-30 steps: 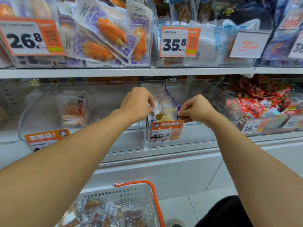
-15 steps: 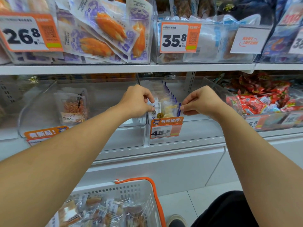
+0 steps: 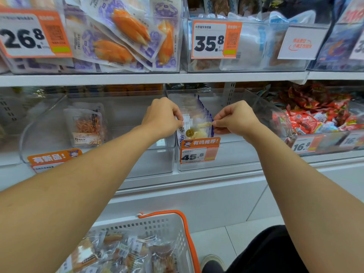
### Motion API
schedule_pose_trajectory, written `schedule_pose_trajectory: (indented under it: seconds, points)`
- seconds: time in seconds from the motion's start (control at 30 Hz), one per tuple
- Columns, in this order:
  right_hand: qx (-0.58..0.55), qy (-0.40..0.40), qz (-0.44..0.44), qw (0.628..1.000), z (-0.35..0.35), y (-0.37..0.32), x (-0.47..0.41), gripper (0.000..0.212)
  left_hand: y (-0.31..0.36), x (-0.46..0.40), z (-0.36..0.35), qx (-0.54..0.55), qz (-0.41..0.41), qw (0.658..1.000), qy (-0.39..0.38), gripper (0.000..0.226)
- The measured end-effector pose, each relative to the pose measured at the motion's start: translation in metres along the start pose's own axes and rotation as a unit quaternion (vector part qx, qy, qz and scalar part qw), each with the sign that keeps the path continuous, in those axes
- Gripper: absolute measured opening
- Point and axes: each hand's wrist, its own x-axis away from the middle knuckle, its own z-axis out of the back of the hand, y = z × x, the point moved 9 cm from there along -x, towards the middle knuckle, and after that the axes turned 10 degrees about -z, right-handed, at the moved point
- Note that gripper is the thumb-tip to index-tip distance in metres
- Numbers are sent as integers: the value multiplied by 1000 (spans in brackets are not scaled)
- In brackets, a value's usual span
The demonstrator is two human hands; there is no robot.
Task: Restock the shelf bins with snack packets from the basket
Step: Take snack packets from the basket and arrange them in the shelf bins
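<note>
A row of upright white-and-blue snack packets (image 3: 198,126) stands in the clear middle bin (image 3: 232,154) on the lower shelf, behind a 45.8 price tag. My left hand (image 3: 162,117) pinches the left edge of the front packets. My right hand (image 3: 235,119) pinches their right edge. Both hands hold the stack between them at the top. Below, the white basket with an orange rim (image 3: 187,237) holds several clear snack packets (image 3: 122,253).
The left lower bin (image 3: 153,164) holds two packets of orange shreds (image 3: 85,127). A bin of red packets (image 3: 315,115) sits to the right. The upper shelf (image 3: 177,77) carries full bins with 26.8 and 35.8 tags. My shoe (image 3: 212,262) is on the floor.
Both hands have shifted slightly along the packet edges, the right hand rising a little. The view has tilted down somewhat; the packets stay in the bin.
</note>
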Motion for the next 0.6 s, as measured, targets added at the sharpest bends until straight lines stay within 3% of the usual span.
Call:
schedule_pose_trajectory:
  seconds: [0.33, 0.6]
  points:
    - [38, -11, -44, 998, -1, 17, 1, 12, 1, 1, -4, -17, 1, 1000, -1, 6]
    - [6, -38, -79, 996, -11, 28, 3, 9, -5, 0, -8, 3, 36, 999, -1, 12]
